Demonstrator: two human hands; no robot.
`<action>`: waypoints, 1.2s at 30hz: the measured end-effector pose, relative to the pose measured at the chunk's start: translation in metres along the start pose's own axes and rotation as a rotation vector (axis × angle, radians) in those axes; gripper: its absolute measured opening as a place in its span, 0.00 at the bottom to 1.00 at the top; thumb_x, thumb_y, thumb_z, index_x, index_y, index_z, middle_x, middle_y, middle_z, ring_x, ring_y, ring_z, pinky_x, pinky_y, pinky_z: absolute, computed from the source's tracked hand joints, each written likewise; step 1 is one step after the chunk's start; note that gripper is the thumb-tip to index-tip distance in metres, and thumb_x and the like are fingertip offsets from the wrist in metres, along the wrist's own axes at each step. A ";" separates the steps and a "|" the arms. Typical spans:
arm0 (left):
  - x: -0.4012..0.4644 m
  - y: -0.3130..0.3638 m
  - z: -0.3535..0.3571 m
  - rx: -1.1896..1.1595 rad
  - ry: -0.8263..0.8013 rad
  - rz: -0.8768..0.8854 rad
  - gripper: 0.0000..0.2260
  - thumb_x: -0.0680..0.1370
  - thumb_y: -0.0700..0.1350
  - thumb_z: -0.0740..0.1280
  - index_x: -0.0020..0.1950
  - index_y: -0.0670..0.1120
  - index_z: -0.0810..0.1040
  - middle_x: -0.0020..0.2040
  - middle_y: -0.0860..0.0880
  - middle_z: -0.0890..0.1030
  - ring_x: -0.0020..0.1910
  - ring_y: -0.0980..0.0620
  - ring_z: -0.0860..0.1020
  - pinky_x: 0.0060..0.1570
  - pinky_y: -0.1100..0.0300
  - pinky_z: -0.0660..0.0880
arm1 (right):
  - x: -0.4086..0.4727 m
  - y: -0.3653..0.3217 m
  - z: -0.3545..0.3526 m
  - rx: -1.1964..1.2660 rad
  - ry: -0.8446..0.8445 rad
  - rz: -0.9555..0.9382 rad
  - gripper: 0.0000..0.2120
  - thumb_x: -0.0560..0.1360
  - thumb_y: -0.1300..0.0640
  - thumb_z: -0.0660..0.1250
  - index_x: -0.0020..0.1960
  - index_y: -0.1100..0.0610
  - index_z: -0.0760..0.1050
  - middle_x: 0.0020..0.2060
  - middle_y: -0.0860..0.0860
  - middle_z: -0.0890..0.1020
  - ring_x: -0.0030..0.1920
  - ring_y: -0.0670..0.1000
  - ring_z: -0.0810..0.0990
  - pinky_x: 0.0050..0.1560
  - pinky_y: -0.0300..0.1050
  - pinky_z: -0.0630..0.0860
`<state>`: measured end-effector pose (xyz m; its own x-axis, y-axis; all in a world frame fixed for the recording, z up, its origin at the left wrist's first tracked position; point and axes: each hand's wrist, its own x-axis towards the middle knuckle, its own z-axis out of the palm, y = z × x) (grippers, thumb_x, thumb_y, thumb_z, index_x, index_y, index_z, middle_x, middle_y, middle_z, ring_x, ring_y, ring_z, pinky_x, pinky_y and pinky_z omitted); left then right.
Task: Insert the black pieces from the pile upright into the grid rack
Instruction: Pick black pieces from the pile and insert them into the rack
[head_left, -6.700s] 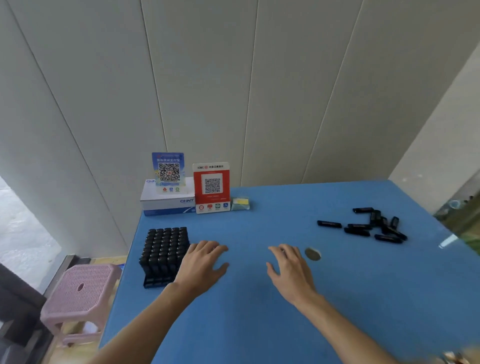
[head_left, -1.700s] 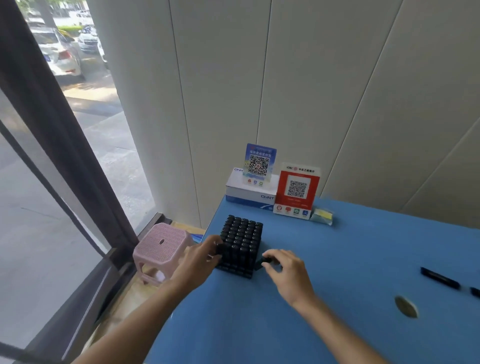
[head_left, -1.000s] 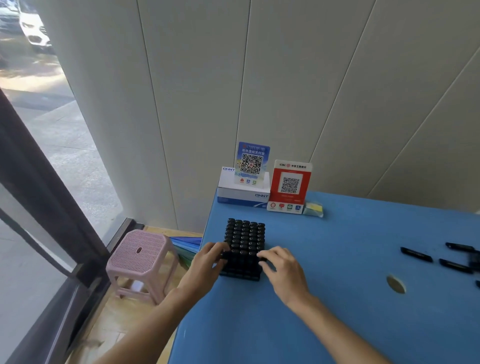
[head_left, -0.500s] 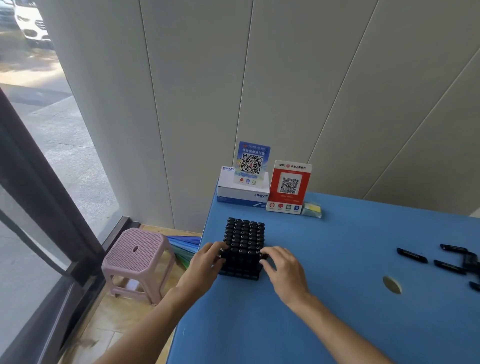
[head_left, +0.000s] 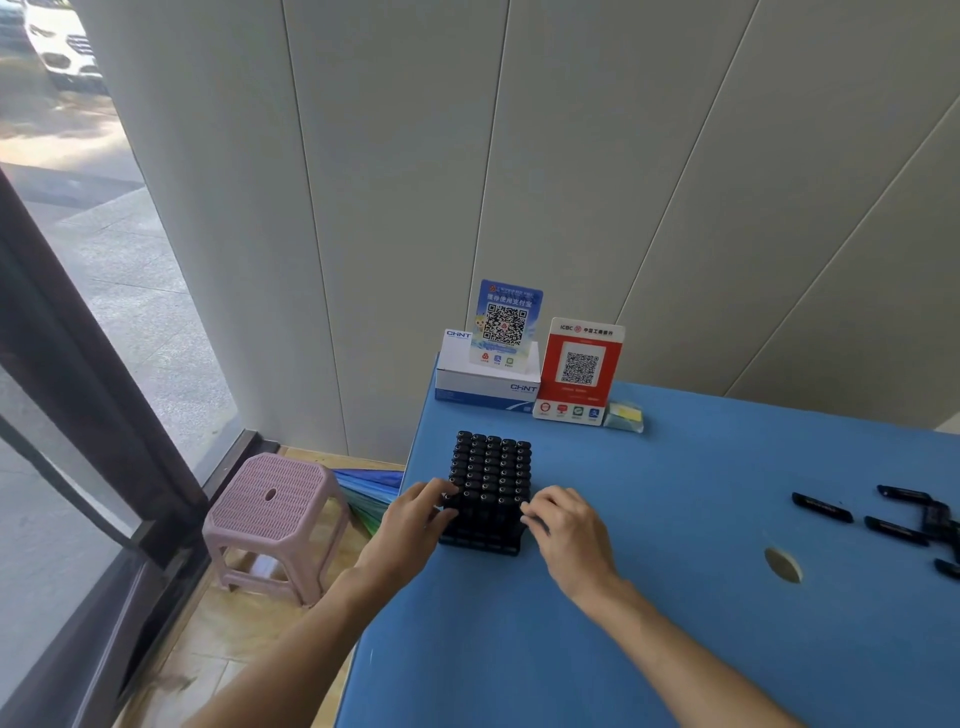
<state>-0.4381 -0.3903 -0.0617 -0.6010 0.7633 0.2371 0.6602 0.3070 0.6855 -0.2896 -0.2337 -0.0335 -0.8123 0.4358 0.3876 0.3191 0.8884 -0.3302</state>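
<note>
The grid rack (head_left: 488, 488) sits near the left edge of the blue table (head_left: 649, 597), a short way in front of the boxes and signs at the wall. It is a black, roughly square block, and its cells are filled with black pieces standing upright in neat rows, each showing a small rounded top with a pale glint. The near face shows the dark frame of the rack at its base.

The left hand (head_left: 415, 525) is at the rack's near left corner with its fingers curled against the side and top of the outer pieces. The right hand (head_left: 569, 530) is at the near right corner, fingers bent with the tips touching the rack's side; whether it pinches a piece there cannot be told.

Well apart from the rack, at the right edge of the table, lies the pile of loose black pieces (head_left: 909, 522), slim dark bars lying flat, some separate and some overlapping. Between the rack and the pile is a round hole (head_left: 783, 565) in the tabletop.

At the wall stand a white CHNT box (head_left: 483, 382) with a blue QR sign (head_left: 506, 325) on it, a red QR sign (head_left: 579, 371) beside it, and a small yellow-topped packet (head_left: 625, 415). A pink plastic stool (head_left: 272, 512) stands on the floor left of the table.
</note>
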 end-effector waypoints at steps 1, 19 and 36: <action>0.000 0.000 0.000 0.004 -0.003 0.005 0.09 0.78 0.43 0.65 0.57 0.46 0.73 0.51 0.49 0.77 0.42 0.57 0.77 0.41 0.73 0.71 | -0.001 0.000 0.001 0.000 -0.012 -0.002 0.09 0.64 0.63 0.78 0.38 0.55 0.79 0.34 0.45 0.78 0.34 0.48 0.76 0.33 0.36 0.69; -0.002 0.028 0.005 0.449 0.214 0.161 0.15 0.69 0.47 0.75 0.54 0.48 0.77 0.51 0.48 0.78 0.48 0.47 0.76 0.43 0.54 0.74 | -0.021 0.025 -0.039 0.012 -0.183 0.082 0.17 0.77 0.51 0.62 0.65 0.51 0.70 0.55 0.47 0.76 0.57 0.49 0.73 0.52 0.41 0.72; -0.033 0.269 0.207 0.458 0.014 0.368 0.18 0.71 0.59 0.57 0.52 0.51 0.79 0.48 0.52 0.81 0.46 0.49 0.80 0.46 0.55 0.75 | -0.212 0.237 -0.245 -0.212 -0.152 0.306 0.22 0.79 0.45 0.56 0.71 0.51 0.62 0.61 0.48 0.73 0.62 0.51 0.69 0.60 0.44 0.69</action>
<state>-0.1475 -0.2153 -0.0276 -0.2994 0.8595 0.4142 0.9520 0.2400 0.1899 0.0778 -0.0806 0.0171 -0.7223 0.6723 0.1620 0.6379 0.7382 -0.2193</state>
